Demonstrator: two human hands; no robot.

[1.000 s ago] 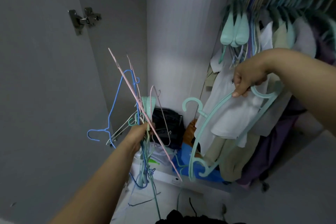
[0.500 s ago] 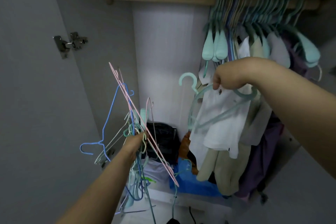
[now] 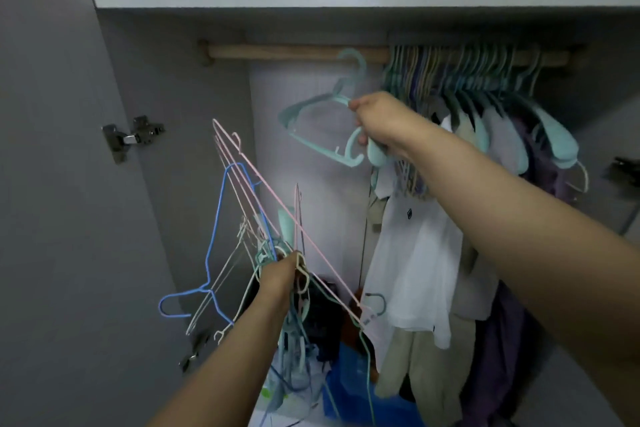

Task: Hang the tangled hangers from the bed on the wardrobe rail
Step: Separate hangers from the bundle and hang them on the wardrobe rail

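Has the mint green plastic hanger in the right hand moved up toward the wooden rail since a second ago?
Yes. The mint green plastic hanger has risen: its hook, earlier far below the wooden rail, now reaches it, just left of the hung hangers, in the right hand.

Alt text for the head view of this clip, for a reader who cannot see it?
A person's right hand lifts a mint plastic hanger so its hook reaches the wooden wardrobe rail, left of a packed row of hung clothes. The left hand grips a tangled bundle of wire hangers lower down.
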